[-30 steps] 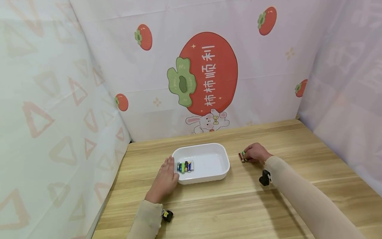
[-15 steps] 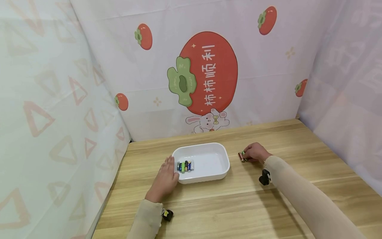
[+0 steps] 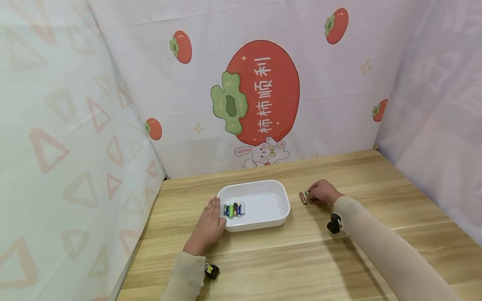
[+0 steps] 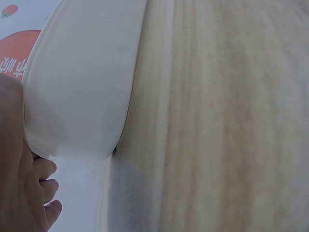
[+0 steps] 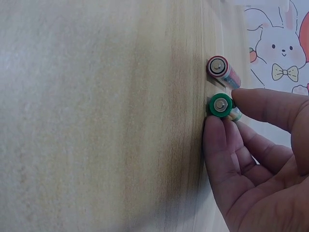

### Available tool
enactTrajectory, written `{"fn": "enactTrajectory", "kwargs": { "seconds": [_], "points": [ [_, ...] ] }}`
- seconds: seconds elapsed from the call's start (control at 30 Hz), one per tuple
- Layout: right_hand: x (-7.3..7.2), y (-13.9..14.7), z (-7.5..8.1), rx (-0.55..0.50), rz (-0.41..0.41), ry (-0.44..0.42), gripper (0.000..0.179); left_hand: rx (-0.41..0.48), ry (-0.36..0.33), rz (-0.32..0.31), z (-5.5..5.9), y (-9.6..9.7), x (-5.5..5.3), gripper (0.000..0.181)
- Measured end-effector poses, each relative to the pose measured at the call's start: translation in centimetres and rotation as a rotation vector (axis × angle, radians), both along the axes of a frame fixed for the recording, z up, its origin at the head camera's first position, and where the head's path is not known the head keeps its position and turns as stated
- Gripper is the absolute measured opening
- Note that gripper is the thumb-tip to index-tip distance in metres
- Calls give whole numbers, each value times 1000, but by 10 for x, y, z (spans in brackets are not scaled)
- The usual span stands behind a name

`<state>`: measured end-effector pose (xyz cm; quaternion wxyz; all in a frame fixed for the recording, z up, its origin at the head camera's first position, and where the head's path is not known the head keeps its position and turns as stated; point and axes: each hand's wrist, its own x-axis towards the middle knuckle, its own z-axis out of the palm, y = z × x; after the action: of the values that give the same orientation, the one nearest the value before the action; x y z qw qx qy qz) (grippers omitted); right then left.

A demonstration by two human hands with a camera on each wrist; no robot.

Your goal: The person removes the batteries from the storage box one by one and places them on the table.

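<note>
Along the left end of the white rectangular tray (image 3: 260, 225), six cylindrical batteries (image 3: 235, 209) lie close together in one row, all pointing roughly away from the person. Green, blue, black and pale silver casings show among them; the print is too small to read. That row looks like the finished share of the work, and it takes up only the left part of the tray's floor.

To the tray's right, on the worktop (image 3: 286, 259), two more are outside: a red battery (image 5: 229, 76) and a green-ended battery (image 5: 220, 105), side by side with a narrow gap between them. These appear to be what is left, though anything behind the right hand (image 3: 323, 192) would be hidden. Its thumb and fingers are clamped on the green-ended battery from both sides; whether that battery has been lifted at all, I cannot tell. Nothing touches the red battery.

The left hand (image 3: 208, 223) rests against the tray's left end, fingers straight and together, thumb by the near corner, probably steadying it. Judged by count, most of the batteries are in place, with these two not yet in the tray.
</note>
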<state>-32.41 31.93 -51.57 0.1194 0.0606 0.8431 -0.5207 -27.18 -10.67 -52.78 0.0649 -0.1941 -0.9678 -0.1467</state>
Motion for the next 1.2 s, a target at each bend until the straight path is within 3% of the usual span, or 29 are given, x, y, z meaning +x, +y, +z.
{"fn": "enactTrajectory", "kwargs": {
  "seconds": [0.17, 0.33, 0.53, 0.63, 0.7, 0.93, 1.2],
  "points": [
    [1, 0, 0, 14, 1, 4, 35, -1, 3, -1, 0, 1, 0, 66],
    [-1, -5, 1, 79, -6, 15, 15, -1, 5, 3, -1, 1, -1, 66],
    [-5, -16, 0, 366, 40, 52, 40, -2, -28, 9, 0, 1, 0, 66],
    [-5, -22, 2, 440, 58, 68, 57, 0, -24, 8, 1, 1, 0, 66],
    [-4, -24, 4, 453, 66, 74, 61, 1, -18, 5, 1, 1, 0, 66],
    [-5, -19, 0, 429, 60, 49, 51, 2, 0, 5, 1, 2, 0, 66],
    [-3, -26, 1, 484, 88, 88, 42, 2, 3, 3, 0, 2, 1, 66]
  ]
}}
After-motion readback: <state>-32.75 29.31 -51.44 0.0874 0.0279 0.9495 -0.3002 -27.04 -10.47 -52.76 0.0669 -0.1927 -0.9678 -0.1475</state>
